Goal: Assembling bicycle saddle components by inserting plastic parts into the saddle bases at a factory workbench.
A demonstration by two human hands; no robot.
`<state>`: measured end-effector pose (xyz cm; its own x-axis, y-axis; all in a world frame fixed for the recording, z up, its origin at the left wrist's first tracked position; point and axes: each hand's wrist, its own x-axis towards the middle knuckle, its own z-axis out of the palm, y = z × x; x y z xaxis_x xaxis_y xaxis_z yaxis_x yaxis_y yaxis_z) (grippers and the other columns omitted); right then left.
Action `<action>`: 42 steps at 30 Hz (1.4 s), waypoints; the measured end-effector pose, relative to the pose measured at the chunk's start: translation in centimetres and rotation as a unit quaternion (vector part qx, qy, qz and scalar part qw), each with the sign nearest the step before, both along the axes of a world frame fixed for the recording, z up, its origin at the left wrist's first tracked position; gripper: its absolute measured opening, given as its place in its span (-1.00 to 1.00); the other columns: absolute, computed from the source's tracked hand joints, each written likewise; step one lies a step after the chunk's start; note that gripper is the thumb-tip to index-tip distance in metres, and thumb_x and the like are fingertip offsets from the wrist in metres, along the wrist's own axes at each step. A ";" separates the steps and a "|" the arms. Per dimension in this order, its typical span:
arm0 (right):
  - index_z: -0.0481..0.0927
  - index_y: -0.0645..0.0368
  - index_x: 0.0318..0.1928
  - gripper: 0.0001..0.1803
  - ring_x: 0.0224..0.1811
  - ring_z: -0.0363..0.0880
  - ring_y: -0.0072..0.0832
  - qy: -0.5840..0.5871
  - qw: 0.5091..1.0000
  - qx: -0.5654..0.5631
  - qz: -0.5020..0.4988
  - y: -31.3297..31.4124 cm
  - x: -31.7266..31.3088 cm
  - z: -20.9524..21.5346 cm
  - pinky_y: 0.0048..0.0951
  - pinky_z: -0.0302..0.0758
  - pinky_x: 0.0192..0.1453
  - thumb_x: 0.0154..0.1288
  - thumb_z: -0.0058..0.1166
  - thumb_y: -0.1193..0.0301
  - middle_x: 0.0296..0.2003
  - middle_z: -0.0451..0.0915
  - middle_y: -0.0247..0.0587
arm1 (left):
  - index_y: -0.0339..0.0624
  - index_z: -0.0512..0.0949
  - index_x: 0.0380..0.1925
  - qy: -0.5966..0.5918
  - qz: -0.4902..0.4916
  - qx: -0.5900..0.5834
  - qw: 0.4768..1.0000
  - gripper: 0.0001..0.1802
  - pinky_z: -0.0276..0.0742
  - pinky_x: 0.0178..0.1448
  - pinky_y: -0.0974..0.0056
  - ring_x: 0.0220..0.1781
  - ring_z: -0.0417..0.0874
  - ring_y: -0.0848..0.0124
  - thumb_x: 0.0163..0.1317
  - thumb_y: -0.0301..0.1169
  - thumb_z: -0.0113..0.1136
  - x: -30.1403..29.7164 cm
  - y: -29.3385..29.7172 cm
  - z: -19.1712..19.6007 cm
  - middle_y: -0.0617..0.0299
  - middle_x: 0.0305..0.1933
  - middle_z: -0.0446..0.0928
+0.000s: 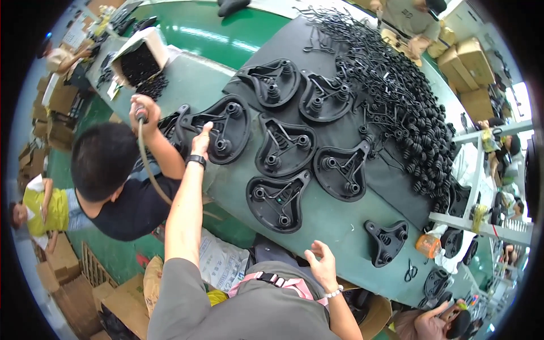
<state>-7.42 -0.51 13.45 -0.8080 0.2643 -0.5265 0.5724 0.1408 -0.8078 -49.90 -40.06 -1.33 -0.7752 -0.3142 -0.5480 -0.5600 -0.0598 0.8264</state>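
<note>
I'm reaching far out with my left hand [201,141], fingers closing on the near edge of a black saddle base [218,127] lying on the green table [334,226]. Its long axis is running away up-right from that hand. My right hand [323,263] is resting half open and empty at the table's near edge, well apart from that base.
</note>
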 end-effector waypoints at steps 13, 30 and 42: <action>0.36 0.26 0.36 -0.12 0.39 0.31 0.06 -0.121 0.852 0.505 0.069 18.2 6.9 -4.6 0.04 0.29 0.47 0.05 0.46 0.25 0.29 0.41 0.11 | -0.29 0.58 0.21 -0.097 -0.208 0.096 0.969 -0.02 0.61 0.26 0.14 0.08 0.73 0.25 0.12 0.40 0.34 -9.1 2.0 -5.1 0.11 0.12 0.70; 0.54 0.28 0.09 -0.41 0.19 0.49 -0.10 -0.112 0.770 0.483 0.402 23.5 1.0 -11.0 0.11 0.19 0.53 0.07 0.32 0.26 -0.02 0.57 0.01 | -0.31 0.57 -0.06 0.354 -0.237 -0.280 0.861 -0.81 0.53 0.15 0.18 -0.02 0.60 0.28 0.35 -0.52 0.23 13.5 24.7 8.9 0.11 -0.02 0.59; 0.51 0.17 0.29 -0.43 -0.10 0.63 -0.41 0.009 0.867 -0.223 -0.445 39.7 -19.8 -20.9 -0.34 0.60 0.02 0.41 0.29 0.14 -0.03 0.61 -0.24 | -0.28 0.37 0.34 0.218 -0.662 -0.242 0.675 -0.24 0.39 0.46 -0.02 0.41 0.41 -0.10 0.15 -0.30 0.42 37.2 45.6 6.1 -0.15 0.38 0.40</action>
